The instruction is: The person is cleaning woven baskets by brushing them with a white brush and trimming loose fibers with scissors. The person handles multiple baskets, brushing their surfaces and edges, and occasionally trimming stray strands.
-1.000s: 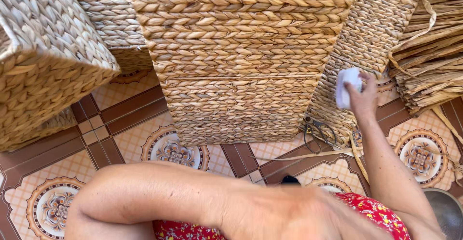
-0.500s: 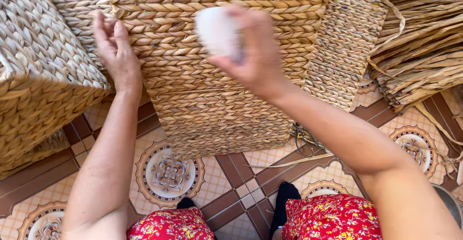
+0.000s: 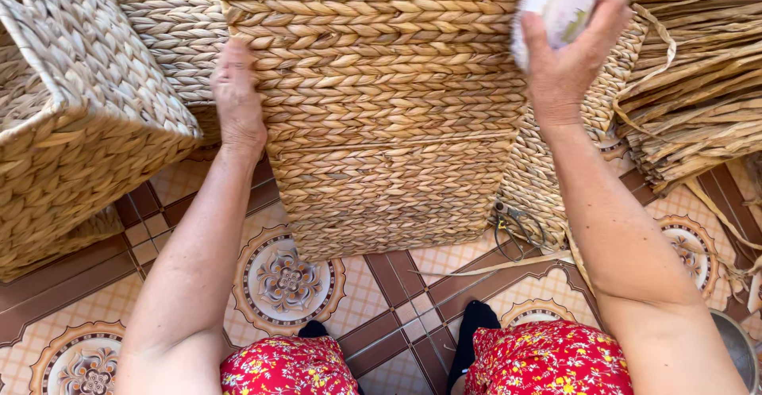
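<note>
1. Left hand lies flat on the left edge of the big woven basket, fingers spread, gripping nothing.
2. Right hand is at the basket's upper right edge, its grip closed around a white rounded object. The object is blurred, so I cannot tell what it is.
3. The basket stands centre on the tiled floor, just beyond the person's knees. It touches the leaning woven panel on its right.
4. Risk: the basket is steadied from the left side only. A push from the right hand could slide or tip it left toward the second basket, which stands near.
5. Risk: the white object is held high at the rim. If the hold loosens, it likely drops onto the floor or behind the panel.
6. Risk: small scissors lie on the floor at the panel's foot, near the right forearm. Loose fibre strips run beside them, and a snag or a cut looks possible when the arm comes down.
7. Risk: the dried reed bundle is stacked far right, and its hanging strands could catch the wrist.
8. Labels: a faint greenish mark shows on the white object, unreadable. No other packages, labels or signs are visible.
</note>
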